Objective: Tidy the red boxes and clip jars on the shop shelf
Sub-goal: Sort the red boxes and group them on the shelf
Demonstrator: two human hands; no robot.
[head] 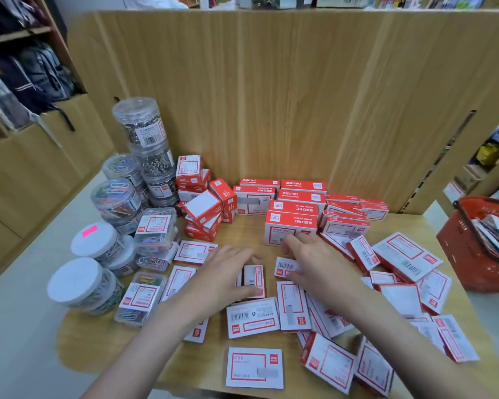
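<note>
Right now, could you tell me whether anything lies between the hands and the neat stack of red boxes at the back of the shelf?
Nothing visible does. The left hand and right hand rest on loose red boxes; the stacked red boxes stand just beyond the right hand's fingertips.

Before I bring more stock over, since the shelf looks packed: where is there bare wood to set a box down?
Bare wood shows behind the hands, between the leaning small boxes and the stacked boxes. A strip lies along the front left edge, beside the lone box. The right side under the scattered boxes and the left by the jars are crowded.
</note>
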